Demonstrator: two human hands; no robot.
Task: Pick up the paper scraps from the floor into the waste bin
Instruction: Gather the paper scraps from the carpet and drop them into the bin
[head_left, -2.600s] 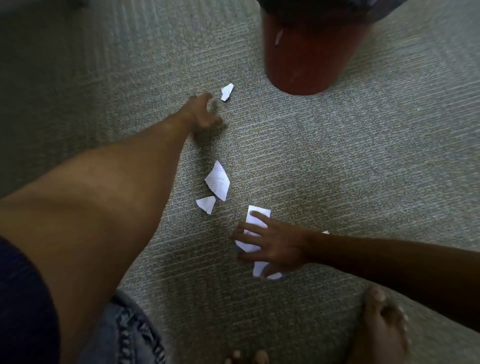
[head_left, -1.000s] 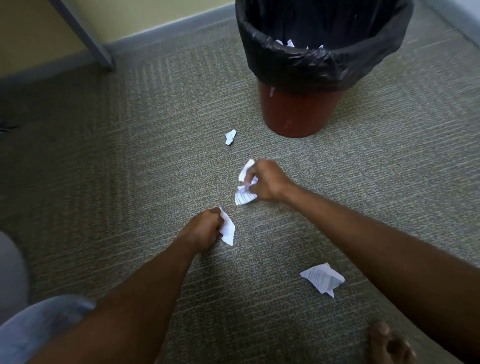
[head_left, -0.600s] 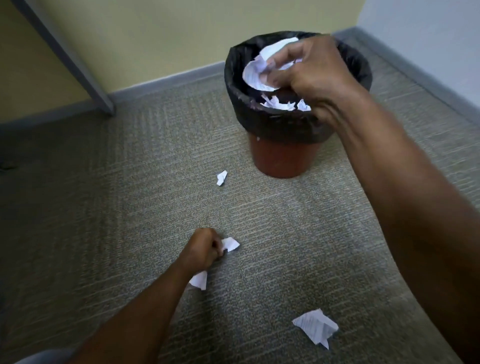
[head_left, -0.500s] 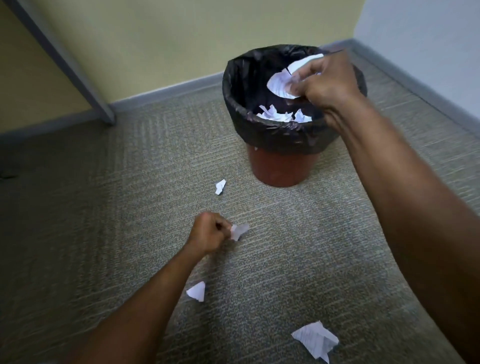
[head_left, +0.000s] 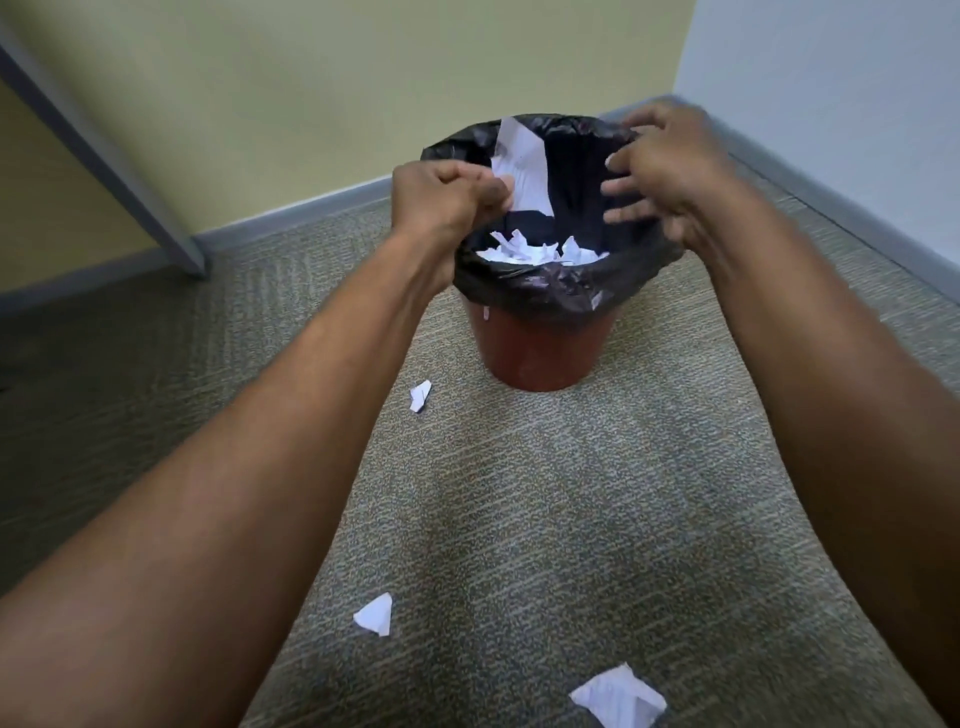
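The red waste bin (head_left: 540, 353) with a black liner stands on the carpet near the room corner, white scraps piled inside. My left hand (head_left: 441, 195) is over the bin's left rim and pinches a white paper scrap (head_left: 522, 166) that hangs above the opening. My right hand (head_left: 660, 166) is over the bin's right side with fingers spread and nothing in it. Three scraps lie on the floor: a small scrap (head_left: 421, 396) left of the bin's base, a triangular scrap (head_left: 375, 614) nearer me, and a crumpled scrap (head_left: 618, 698) at the bottom edge.
A grey slanted table leg (head_left: 114, 171) meets the floor at the left by the yellow wall. The skirting board (head_left: 857, 223) of the white wall runs close behind the bin on the right. Grey-green carpet (head_left: 571, 493) covers the floor.
My left hand rose from the floor to the bin's rim with a scrap. My right hand let its paper go into the bin and spread its fingers.
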